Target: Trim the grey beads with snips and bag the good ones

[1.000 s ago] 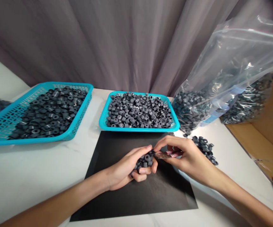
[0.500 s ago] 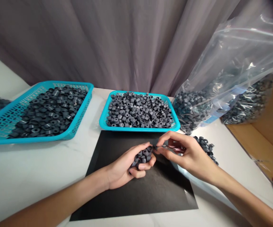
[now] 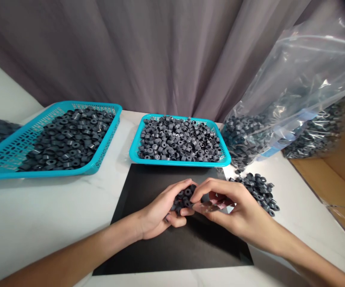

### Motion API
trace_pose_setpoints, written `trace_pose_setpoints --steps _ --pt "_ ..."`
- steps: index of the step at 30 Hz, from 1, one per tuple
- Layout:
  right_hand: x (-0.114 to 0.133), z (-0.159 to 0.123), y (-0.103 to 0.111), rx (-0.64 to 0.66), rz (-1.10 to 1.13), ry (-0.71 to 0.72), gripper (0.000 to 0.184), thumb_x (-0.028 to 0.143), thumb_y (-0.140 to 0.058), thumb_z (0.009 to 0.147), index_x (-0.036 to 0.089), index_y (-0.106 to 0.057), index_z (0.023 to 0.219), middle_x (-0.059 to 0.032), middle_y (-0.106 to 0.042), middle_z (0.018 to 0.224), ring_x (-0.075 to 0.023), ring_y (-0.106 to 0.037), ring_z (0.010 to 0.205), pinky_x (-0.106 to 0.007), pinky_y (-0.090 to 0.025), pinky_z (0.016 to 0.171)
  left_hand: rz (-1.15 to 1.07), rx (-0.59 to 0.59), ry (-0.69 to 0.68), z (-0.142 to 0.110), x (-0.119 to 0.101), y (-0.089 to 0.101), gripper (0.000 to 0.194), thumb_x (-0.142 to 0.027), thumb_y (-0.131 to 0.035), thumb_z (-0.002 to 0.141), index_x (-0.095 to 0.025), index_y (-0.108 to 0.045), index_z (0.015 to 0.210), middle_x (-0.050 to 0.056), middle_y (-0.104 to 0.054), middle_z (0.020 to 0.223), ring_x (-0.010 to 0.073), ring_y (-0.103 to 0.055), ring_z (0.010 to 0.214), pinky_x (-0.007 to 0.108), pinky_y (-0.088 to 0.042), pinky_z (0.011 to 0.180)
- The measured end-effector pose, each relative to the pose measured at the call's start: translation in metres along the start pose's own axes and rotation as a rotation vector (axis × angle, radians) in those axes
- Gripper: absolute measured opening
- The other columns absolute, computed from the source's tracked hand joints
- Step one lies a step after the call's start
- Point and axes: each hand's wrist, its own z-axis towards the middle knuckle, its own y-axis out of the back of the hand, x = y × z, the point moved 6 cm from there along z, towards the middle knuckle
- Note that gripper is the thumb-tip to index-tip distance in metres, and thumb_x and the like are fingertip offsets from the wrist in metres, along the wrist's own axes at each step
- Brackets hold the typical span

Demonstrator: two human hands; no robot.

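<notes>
A heap of small dark-grey rings (image 3: 185, 196), short and thick with a hole through each, lies cupped in my left hand (image 3: 163, 205), fingers curled around it. My right hand (image 3: 229, 203) pinches slim tweezers (image 3: 217, 205) with some pink on them, pointing left. Its fingertips are right at the heap and touch or nearly touch the rings. What the tweezers' tips hold, if anything, is hidden by the fingers. Both hands are above a black sheet (image 3: 172, 255) on the white table.
Behind the sheet stands a blue basket (image 3: 180, 162) full of such rings; another blue basket (image 3: 55, 173) of them is at left. Loose rings (image 3: 260, 193) lie right of my right hand. Clear plastic bags (image 3: 280, 95) of rings and a cardboard box (image 3: 340, 175) are farther right.
My right hand has moved down and slightly left, its fingertips coming closer over the rings in my left hand. The ring seen at the tweezers' tip before is out of sight now.
</notes>
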Motion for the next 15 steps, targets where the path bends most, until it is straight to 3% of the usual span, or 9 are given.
trace_pose_setpoints --steps 7,11,15 --pt "0.005 0.002 -0.012 -0.022 -0.041 0.125 0.029 0.003 -0.065 0.083 0.025 -0.069 0.102 0.0015 -0.068 0.093 -0.0129 -0.062 0.084 -0.023 -0.046 0.073 0.022 -0.086 0.021 0.000 0.004 0.003 0.036 -0.043 -0.053 0.095 -0.016 -0.051 0.071 -0.007 -0.037 0.055 0.0019 -0.019 0.043 0.010 -0.011 0.035" --pt "0.005 0.001 0.000 -0.123 -0.058 0.163 0.028 0.004 -0.065 0.085 0.026 -0.070 0.102 0.0013 -0.066 0.101 -0.0100 -0.061 0.084 -0.019 -0.046 0.069 -0.020 -0.026 0.001 0.000 0.002 -0.001 0.033 -0.039 -0.055 0.095 -0.015 -0.053 0.073 -0.004 -0.045 0.059 0.0027 -0.026 0.046 0.010 -0.011 0.035" --pt "-0.002 0.001 0.015 -0.251 -0.075 0.150 0.020 0.010 -0.069 0.085 0.025 -0.071 0.097 0.0014 -0.066 0.094 -0.0096 -0.060 0.080 -0.018 -0.045 0.067 -0.023 -0.006 0.021 0.001 0.001 -0.001 0.033 -0.040 -0.050 0.097 -0.012 -0.059 0.082 0.000 -0.053 0.067 0.0026 -0.029 0.048 0.010 -0.012 0.034"
